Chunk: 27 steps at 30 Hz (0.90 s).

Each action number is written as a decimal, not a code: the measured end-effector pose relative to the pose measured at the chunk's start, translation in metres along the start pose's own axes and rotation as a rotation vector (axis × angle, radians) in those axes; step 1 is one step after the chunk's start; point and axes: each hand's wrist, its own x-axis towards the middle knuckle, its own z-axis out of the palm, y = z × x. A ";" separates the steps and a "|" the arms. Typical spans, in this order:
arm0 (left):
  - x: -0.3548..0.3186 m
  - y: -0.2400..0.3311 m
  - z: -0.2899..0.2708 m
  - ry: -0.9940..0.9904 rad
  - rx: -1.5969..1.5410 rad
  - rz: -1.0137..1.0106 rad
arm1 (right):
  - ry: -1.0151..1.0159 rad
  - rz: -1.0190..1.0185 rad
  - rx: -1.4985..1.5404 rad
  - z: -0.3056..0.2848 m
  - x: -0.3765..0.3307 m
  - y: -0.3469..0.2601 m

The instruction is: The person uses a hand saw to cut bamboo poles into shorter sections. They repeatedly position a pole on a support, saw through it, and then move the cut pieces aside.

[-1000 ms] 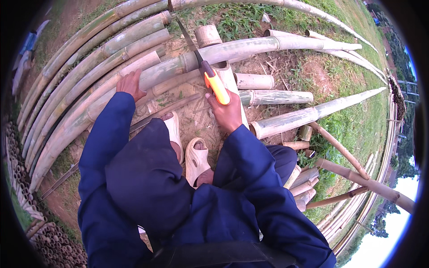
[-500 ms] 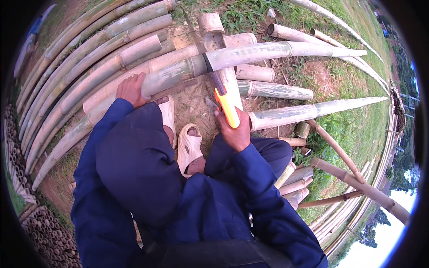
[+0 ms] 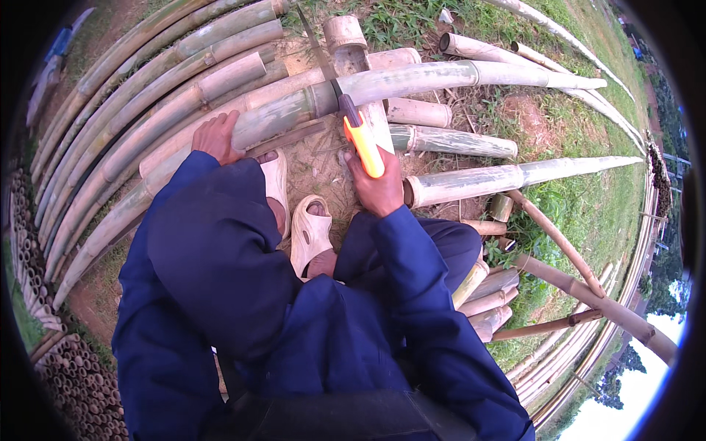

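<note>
Lowered since the earlier frames: blade of the machete (image 3: 346,110) now set against the green bamboo pole (image 3: 397,82), where half a second ago sat further along it. Right hand (image 3: 376,187) clamped round the orange handle, handle rising from the fist toward the pole, dark blade running on up and left across the culm. Left hand (image 3: 217,137) pressed flat-fingered on the near end of the same pole, fingers curled over its top, holding it down. Hands well apart, one at each side of the cut.

Pole laid crosswise over a short upright stump (image 3: 346,33) and other cut lengths, thin end reaching far right over grass. Two pale sandals (image 3: 309,231) on bare earth just below the pole, between the dark blue sleeves.

No packages, labels or signs to be seen. Long stacked bamboo poles (image 3: 132,125) curving along the left. Cut bamboo ends (image 3: 66,382) piled at lower left, round openings facing up. Short offcuts (image 3: 489,301) beside the right knee.

Blade tip hard to make out against the earth. Exact contact between edge and pole not clear. Knees and lap cut off by blue cloth; rim of view dark and bent.
</note>
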 end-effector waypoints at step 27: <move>-0.004 -0.005 0.007 0.017 -0.029 0.026 | -0.013 0.136 -0.046 -0.052 -0.113 -0.033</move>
